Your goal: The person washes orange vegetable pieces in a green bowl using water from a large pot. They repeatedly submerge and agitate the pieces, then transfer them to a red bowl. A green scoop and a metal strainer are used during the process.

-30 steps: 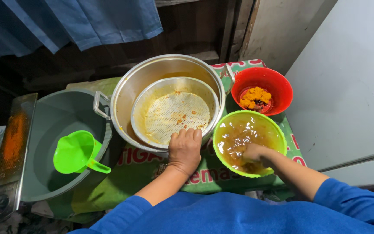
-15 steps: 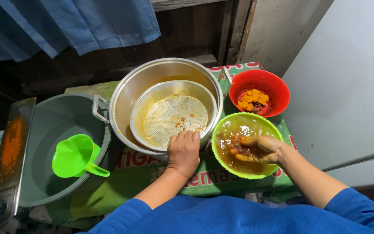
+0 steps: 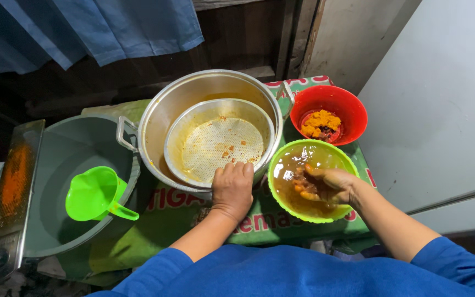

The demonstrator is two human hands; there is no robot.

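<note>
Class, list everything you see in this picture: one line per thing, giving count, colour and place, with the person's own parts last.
pot: one, silver, centre
strainer: one, silver, stained yellow, inside the pot
green bowl: one, holds brown liquid, right of the pot
red bowl: one, holds yellow paste, behind the green bowl
basin: one, grey, left
scoop: one, green, in the basin
curtain: one, blue, top left
left hand: on the strainer's rim
right hand: in the green bowl, holding orange bits
</note>
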